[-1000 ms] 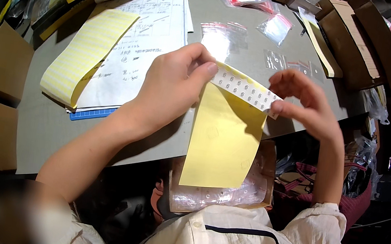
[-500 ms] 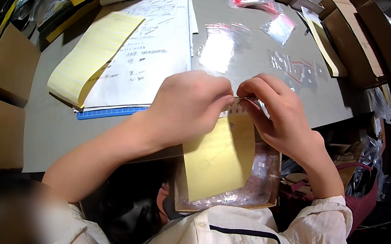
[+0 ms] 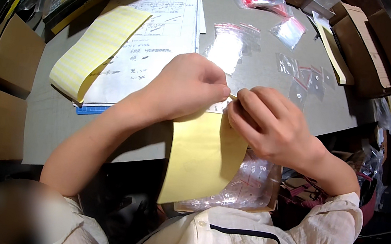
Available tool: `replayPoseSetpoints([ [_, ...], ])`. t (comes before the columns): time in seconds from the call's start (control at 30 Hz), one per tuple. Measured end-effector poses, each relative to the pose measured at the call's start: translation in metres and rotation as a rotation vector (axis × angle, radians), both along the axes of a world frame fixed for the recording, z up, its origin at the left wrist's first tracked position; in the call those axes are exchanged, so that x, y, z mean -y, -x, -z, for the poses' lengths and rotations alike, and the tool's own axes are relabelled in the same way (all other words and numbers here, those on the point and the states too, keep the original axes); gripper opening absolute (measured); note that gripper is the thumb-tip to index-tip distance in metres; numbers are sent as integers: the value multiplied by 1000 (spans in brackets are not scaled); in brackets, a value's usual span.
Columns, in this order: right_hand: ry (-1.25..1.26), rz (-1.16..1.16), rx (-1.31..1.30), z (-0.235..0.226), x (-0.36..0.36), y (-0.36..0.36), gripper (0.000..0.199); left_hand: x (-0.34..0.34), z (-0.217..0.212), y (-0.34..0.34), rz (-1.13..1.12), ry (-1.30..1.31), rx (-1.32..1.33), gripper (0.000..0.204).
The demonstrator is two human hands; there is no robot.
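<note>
A yellow label sheet [image 3: 205, 157] hangs from my hands over the table's front edge, with a printed white strip [image 3: 218, 107] along its top. My left hand [image 3: 193, 88] is closed, thumb and fingers pinching the sheet's upper edge. Close beside it, my right hand [image 3: 271, 119] is closed too, fingertips pressed on the top right part of the sheet. Whether a loose label is between the right fingers is hidden. Below the sheet, a cardboard box [image 3: 274, 189] in front of my body holds clear plastic bags [image 3: 241, 189] with small ring-shaped pieces.
Another yellow label sheet [image 3: 82, 56] lies curled on written papers [image 3: 168, 35] at the left. Clear zip bags [image 3: 225, 49] are beyond my hands, small filled bags [image 3: 300, 80] to the right. Cardboard boxes [image 3: 13, 50] line the left edge; another open box [image 3: 365, 52] stands far right.
The yellow sheet has shifted left and now hangs flatter and wider. My left hand has turned and moved slightly up; my right hand has come lower, its fingers more curled.
</note>
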State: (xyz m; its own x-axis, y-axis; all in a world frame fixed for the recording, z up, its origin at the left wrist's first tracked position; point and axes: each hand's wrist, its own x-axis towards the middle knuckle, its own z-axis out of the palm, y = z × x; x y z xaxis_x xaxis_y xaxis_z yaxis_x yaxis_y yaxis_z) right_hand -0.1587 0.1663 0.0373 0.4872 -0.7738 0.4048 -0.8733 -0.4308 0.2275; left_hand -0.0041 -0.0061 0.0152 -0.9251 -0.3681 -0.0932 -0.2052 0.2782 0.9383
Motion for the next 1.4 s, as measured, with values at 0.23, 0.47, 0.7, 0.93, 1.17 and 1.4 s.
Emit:
replayPoseSetpoints([
  [0.23, 83, -197, -97, 2, 12, 15, 27, 12, -3, 2, 26, -293, 80, 17],
  [0.47, -195, -218, 222, -21, 26, 47, 22, 18, 5, 3, 6, -356, 49, 18],
  [0.7, -679, 488, 806, -8, 112, 143, 24, 11, 3, 5, -31, -250, 104, 20],
  [0.93, -528, 538, 430, 7, 121, 173, 26, 7, 1, 6, -39, -179, 92, 21],
  [1.17, -707, 570, 634, -26, 111, 153, 31, 5, 2, 3, -21, -85, 87, 21],
  [1.4, -725, 332, 958, -12, 123, 122, 15, 1, 6, 4, -49, -50, 70, 21],
])
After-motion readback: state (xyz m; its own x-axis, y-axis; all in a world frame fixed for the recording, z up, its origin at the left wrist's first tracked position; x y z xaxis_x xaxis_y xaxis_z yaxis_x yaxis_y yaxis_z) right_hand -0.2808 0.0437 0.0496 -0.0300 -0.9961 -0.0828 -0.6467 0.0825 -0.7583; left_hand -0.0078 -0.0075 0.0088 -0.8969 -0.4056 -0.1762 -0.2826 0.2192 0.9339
